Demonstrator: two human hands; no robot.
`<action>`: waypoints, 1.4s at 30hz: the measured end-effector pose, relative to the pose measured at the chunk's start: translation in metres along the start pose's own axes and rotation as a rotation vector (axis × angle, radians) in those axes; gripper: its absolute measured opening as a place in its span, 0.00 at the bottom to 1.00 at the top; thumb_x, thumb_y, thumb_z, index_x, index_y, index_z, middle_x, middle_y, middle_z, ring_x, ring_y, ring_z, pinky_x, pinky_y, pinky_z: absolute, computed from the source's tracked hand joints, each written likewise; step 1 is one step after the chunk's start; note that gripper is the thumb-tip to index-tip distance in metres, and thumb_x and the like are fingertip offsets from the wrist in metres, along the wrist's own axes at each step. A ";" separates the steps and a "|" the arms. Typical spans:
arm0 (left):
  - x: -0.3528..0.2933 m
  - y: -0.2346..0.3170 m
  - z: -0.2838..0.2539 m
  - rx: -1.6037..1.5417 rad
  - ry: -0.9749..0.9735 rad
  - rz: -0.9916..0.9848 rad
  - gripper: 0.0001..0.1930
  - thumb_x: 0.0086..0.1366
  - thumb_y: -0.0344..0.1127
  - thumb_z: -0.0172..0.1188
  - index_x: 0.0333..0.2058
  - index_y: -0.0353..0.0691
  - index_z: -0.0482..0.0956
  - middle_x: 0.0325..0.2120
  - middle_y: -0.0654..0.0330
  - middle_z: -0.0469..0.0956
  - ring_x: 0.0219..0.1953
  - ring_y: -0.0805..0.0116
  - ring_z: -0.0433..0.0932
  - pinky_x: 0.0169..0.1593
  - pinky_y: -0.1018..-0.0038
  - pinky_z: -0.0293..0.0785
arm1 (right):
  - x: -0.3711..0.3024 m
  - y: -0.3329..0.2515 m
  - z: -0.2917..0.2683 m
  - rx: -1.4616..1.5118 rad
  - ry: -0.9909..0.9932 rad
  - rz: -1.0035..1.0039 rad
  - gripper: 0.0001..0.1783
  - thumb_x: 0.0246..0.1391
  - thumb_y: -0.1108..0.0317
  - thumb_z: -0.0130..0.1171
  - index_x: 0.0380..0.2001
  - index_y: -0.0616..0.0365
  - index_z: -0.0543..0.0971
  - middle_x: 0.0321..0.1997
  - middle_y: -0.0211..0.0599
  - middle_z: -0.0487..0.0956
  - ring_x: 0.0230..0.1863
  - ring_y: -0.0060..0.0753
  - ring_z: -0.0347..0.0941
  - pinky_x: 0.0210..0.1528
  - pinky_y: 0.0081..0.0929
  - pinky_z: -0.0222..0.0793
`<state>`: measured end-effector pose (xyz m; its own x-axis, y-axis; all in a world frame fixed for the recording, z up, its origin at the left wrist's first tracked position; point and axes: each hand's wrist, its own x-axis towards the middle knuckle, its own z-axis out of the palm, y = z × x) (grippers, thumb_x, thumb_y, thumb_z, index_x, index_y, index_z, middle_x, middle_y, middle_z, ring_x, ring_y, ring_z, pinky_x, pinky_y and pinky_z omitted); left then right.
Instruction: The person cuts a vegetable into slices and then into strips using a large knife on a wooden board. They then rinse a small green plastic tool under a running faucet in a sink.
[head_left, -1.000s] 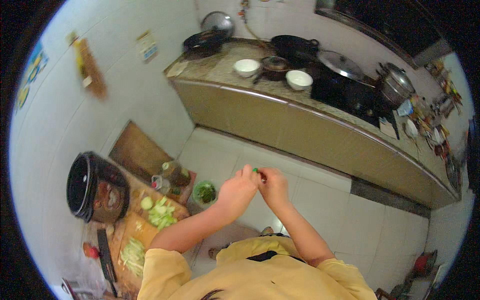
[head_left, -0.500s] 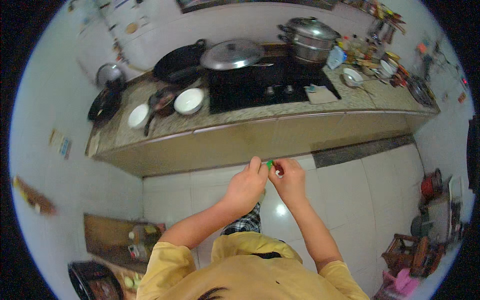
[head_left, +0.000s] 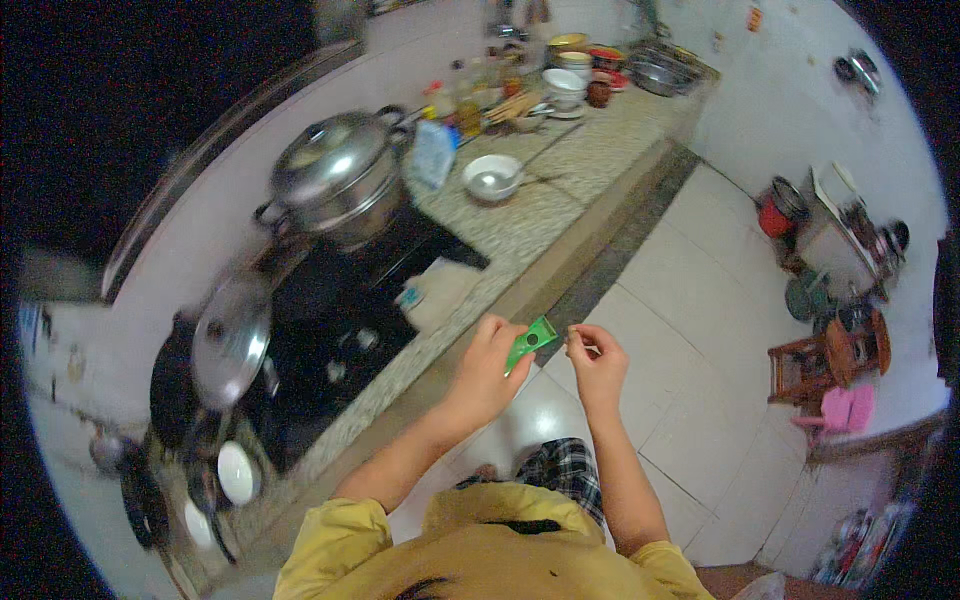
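Note:
My left hand (head_left: 482, 378) is closed round the lower part of a small flat green packet (head_left: 531, 340) with a dark round spot on it. The packet's upper end sticks out, tilted up to the right. Just right of it, slightly apart, my right hand (head_left: 601, 365) is pinched, thumb against fingers; whatever lies between the fingertips is too small to make out. Both hands are held over the floor in front of the counter, away from its edge.
The stone counter (head_left: 560, 165) bears a black stove (head_left: 310, 350), a steel steamer pot (head_left: 335, 175), a lidded pan (head_left: 230, 340), a white bowl (head_left: 492, 178), bottles and stacked bowls. A wooden stool (head_left: 795, 372) and a pink dustpan (head_left: 848, 408) stand right.
My view has swung right along the counter. The hands, together at the green packet before, are now apart; the right hand has come away from it, and more of the packet shows.

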<state>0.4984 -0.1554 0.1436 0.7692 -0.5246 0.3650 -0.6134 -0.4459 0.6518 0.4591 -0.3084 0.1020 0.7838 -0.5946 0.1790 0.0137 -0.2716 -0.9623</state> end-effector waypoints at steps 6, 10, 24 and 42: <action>0.140 0.012 0.090 -0.750 -0.283 -0.309 0.10 0.61 0.33 0.47 0.37 0.32 0.69 0.23 0.58 0.69 0.21 0.72 0.68 0.24 0.77 0.65 | 0.125 0.035 -0.073 0.333 0.087 0.155 0.06 0.46 0.73 0.56 0.29 0.63 0.77 0.27 0.34 0.77 0.26 0.22 0.72 0.29 0.17 0.67; 0.234 0.030 0.152 -0.920 -0.526 -0.421 0.14 0.66 0.36 0.37 0.34 0.32 0.69 0.16 0.63 0.67 0.13 0.80 0.61 0.17 0.83 0.57 | 0.218 0.046 -0.121 0.244 0.186 0.003 0.06 0.46 0.74 0.56 0.30 0.62 0.77 0.28 0.33 0.76 0.28 0.21 0.71 0.31 0.17 0.68; 0.529 0.047 0.336 -0.772 -0.320 -0.322 0.11 0.65 0.36 0.40 0.31 0.36 0.70 0.12 0.67 0.64 0.11 0.81 0.60 0.15 0.82 0.59 | 0.550 0.109 -0.220 -0.313 0.056 -0.447 0.07 0.39 0.75 0.58 0.27 0.59 0.77 0.29 0.36 0.76 0.31 0.36 0.71 0.35 0.28 0.66; 0.951 0.047 0.570 -0.658 -0.244 -0.249 0.11 0.65 0.34 0.39 0.35 0.34 0.69 0.18 0.62 0.67 0.13 0.78 0.64 0.17 0.80 0.59 | 0.971 0.216 -0.330 -0.168 0.357 -0.254 0.09 0.45 0.75 0.56 0.34 0.58 0.75 0.30 0.36 0.75 0.31 0.31 0.71 0.32 0.26 0.65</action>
<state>1.0986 -1.0882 0.1426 0.7625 -0.6453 0.0464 -0.1332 -0.0863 0.9873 1.0182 -1.1937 0.1351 0.5058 -0.7085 0.4921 0.0539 -0.5434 -0.8377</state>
